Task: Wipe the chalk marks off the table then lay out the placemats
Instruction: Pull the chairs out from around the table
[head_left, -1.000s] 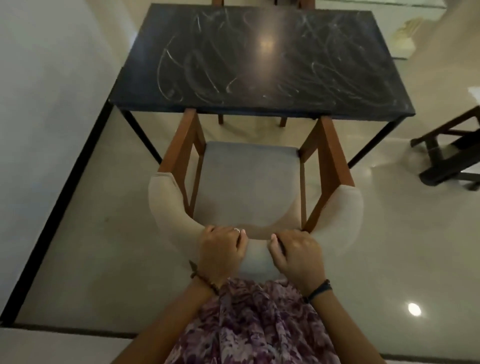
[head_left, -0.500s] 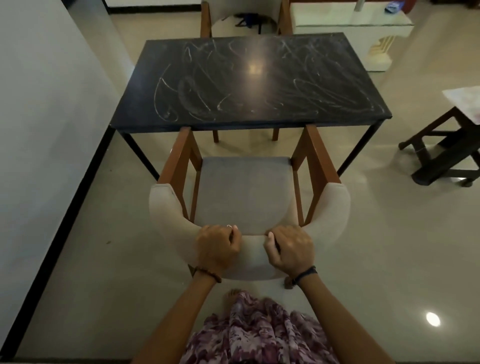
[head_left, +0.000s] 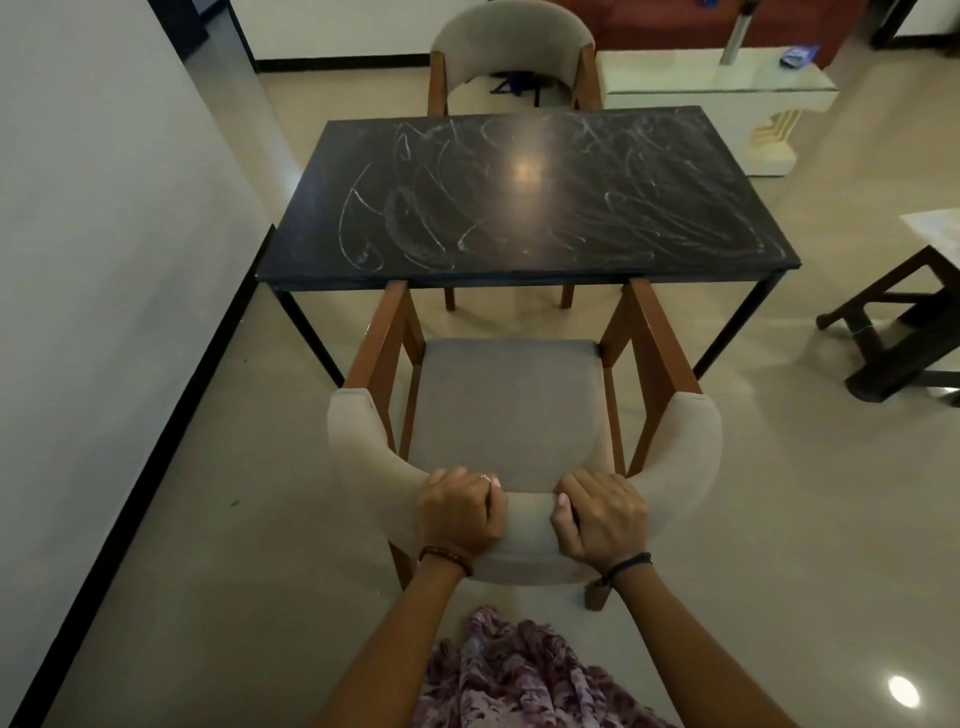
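Head view: chair (head_left: 511, 415) backrest is clasped by both closed hands, left hand (head_left: 460, 512), right hand (head_left: 602, 519), judged to clear access to chalk-marked worktop (head_left: 519, 208).

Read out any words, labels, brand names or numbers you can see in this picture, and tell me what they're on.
None can be read.
Chalk marks on the dark table: loose scribbles and loops, no letters or numbers.
Blue packet on the white side table: any print is too small and blurred to read.
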